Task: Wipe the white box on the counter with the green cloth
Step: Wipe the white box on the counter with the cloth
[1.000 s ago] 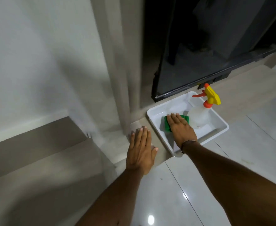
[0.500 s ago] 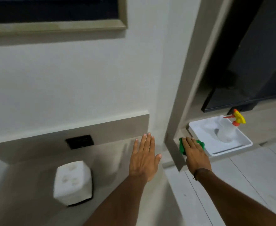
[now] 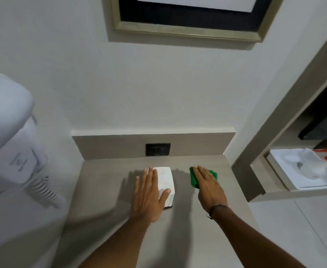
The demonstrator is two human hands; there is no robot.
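Left hand (image 3: 149, 192) flat against white box (image 3: 165, 181), grip open; right hand (image 3: 209, 185) spread on green cloth (image 3: 194, 179), no readable writing.

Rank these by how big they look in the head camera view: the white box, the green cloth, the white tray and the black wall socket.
1. white tray, though cut off at the edge
2. white box, partly under the left hand
3. green cloth and black wall socket: unsure, since the right hand hides much of the cloth

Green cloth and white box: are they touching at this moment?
Apart. The head view shows a bare strip of counter between the green cloth, lying flat under the right hand, and the white box, which the left hand steadies.
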